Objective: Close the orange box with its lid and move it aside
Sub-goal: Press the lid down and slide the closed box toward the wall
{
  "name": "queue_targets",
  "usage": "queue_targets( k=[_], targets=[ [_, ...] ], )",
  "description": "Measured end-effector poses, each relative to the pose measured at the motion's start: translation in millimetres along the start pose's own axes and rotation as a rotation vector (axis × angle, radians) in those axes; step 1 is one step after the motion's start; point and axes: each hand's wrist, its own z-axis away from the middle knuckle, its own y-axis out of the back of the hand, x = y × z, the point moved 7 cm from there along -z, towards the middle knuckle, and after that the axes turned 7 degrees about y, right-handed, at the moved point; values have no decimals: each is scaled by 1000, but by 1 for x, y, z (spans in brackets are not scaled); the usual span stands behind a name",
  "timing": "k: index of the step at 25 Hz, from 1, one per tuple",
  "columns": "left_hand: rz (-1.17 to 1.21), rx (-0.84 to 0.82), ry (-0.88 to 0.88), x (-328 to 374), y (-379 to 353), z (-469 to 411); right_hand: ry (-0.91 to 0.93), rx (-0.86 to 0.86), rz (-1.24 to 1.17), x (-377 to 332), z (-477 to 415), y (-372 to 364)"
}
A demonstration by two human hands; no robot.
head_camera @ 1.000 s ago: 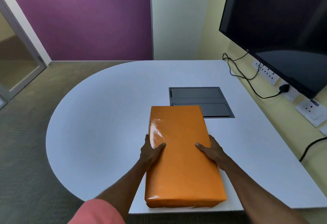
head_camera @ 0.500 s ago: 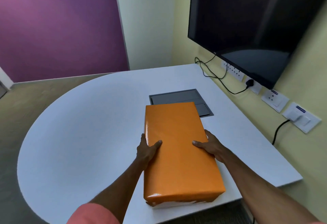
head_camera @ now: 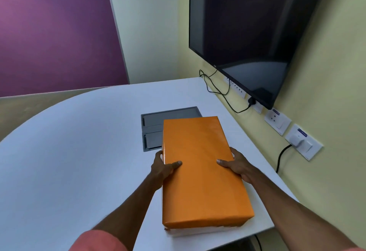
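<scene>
Holding the orange box [head_camera: 200,169] with lid on, left hand [head_camera: 161,168] and right hand [head_camera: 236,165] squeezing its two long sides. Sitting on the white bench [head_camera: 69,161], covering part of a grey panel [head_camera: 152,126].

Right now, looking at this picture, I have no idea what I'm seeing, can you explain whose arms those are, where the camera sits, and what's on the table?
No machine here: the arms belong to a person, and the single picture comes from a wide-angle camera worn on that person's head, looking forward and down.

The left hand and right hand each have a grip on a long side of the orange box, thumbs resting on top. Its orange lid is on; a paler base shows under the near end. The box is over the white table, near its right edge; whether it touches the surface I cannot tell.

Behind the box, a grey panel is set into the tabletop, partly hidden by it. On the wall to the right hang a dark screen, wall sockets and black cables.
</scene>
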Motion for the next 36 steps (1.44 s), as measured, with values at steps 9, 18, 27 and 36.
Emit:
queue_targets(
  k=[9, 18, 27, 36],
  targets=[
    [13, 34, 35, 18, -119, 4, -15, -56, 14, 33, -31, 116],
    [21, 87, 59, 18, -190, 5, -60, -103, 53, 56, -51, 179],
    [-14, 98, 60, 18, -222, 2, -89, -117, 28, 75, -56, 205],
    [-50, 113, 32, 14, -244, -1, -95, -116, 39, 87, -61, 223]
  ],
)
